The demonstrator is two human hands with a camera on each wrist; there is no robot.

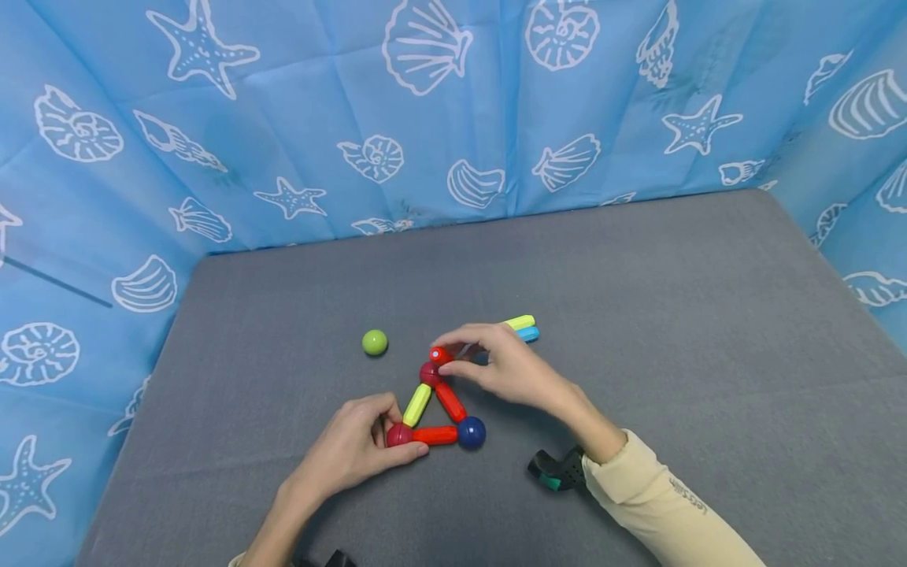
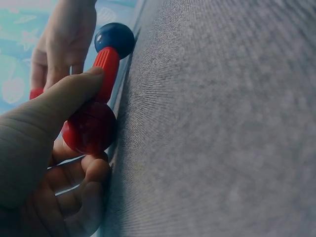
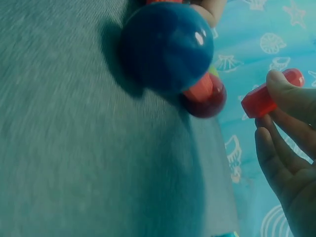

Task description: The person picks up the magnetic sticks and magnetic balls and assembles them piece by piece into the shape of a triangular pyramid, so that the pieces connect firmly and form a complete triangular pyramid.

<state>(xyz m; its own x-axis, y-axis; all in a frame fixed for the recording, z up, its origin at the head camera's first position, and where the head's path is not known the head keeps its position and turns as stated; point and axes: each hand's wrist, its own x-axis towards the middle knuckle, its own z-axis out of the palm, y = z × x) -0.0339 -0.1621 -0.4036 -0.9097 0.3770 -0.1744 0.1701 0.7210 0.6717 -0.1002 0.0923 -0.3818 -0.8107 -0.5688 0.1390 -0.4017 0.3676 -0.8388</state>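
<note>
Our left hand (image 1: 354, 441) grips the shiny crimson ball (image 1: 399, 435) at 8 o'clock on the rod-and-ball triangle (image 1: 450, 402), probably steadying it on the grey fabric-topped desk (image 1: 673, 315), while our right hand (image 1: 506, 366) pinches a red plastic-looking rod (image 1: 440, 355) near the 12 o'clock crimson ball (image 1: 428, 375), seemingly leaving its end clear.

"Where's the triangle of rods and balls (image 1: 450, 402)?"
"On the desk (image 1: 673, 315), left hand (image 1: 352, 442) at its near-left corner, right hand (image 1: 509, 367) by its far one."
"The lone ball (image 1: 375, 342)?"
"Behind, leftward."
"And the loose rods (image 1: 521, 322)?"
"Just behind the right hand. The curtain (image 1: 340, 110)'s behind everything."
</note>
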